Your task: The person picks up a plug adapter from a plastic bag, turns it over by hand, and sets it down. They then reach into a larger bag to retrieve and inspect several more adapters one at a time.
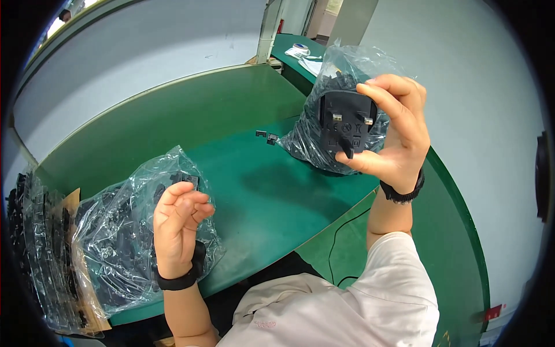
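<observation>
In front of me at the right, my right hand (399,127) pinches a black three-pin plug adapter (345,136) by its edges, thumb below and fingers above. The pin face is turned toward me, with two metal pins and one black pin showing. Over the left side of the table, my left hand (180,225) is raised with loosely curled fingers, and nothing can be seen in it. Just behind it lies a clear plastic bag (121,254) filled with black parts. Another clear bag (298,136) of black parts stands behind the adapter, partly hidden by it.
Two small black pieces (269,138) lie on the green table (248,202) near the right bag. Stacked clear trays (55,254) with black parts stand at the far left beside cardboard (87,289). A tape roll (300,47) sits farther back. A black cable (332,248) runs below the table edge.
</observation>
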The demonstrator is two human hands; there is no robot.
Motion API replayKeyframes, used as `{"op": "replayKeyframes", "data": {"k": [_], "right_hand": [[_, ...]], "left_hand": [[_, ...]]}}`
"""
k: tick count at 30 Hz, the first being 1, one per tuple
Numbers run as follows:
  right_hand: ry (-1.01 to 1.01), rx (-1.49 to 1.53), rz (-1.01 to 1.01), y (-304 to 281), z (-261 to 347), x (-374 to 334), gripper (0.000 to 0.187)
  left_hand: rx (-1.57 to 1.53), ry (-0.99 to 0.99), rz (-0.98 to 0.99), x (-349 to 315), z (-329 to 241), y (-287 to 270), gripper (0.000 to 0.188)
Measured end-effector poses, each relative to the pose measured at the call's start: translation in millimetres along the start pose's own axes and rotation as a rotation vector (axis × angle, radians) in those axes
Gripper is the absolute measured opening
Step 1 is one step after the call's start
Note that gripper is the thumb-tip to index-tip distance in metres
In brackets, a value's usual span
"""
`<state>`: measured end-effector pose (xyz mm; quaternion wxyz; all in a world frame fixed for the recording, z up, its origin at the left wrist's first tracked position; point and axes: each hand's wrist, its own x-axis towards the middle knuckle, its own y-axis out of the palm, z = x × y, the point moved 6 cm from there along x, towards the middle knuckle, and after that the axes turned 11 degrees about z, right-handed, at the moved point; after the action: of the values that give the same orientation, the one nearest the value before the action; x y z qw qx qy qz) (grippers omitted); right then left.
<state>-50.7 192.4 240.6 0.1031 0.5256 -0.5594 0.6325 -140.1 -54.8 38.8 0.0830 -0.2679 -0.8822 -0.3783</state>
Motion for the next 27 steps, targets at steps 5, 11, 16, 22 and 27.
{"op": "replayKeyframes", "data": {"k": [5, 11, 16, 22, 27], "right_hand": [[-0.037, 0.027, -0.039, 1.3, 7.8, -0.6, 0.063], [-0.067, 0.011, -0.022, 0.0, 22.0, 0.0, 0.062], [-0.084, 0.123, 0.028, 10.0, 27.8, 0.7, 0.061], [-0.134, 0.559, 0.238, 77.0, 67.3, -16.1, 0.060], [-0.112, 0.675, 0.259, 97.1, 85.6, -21.1, 0.062]], "left_hand": [[-0.024, 0.003, 0.013, 0.5, -1.3, 1.0, 0.025], [-0.024, -0.001, 0.014, -2.9, -3.5, 2.1, 0.022], [0.011, -0.002, 0.043, -11.1, -7.7, 5.0, 0.020], [0.531, 0.172, 0.188, -17.9, -40.4, 76.2, 0.040], [0.621, 0.116, -0.052, -29.0, -48.7, 78.7, 0.019]]}}
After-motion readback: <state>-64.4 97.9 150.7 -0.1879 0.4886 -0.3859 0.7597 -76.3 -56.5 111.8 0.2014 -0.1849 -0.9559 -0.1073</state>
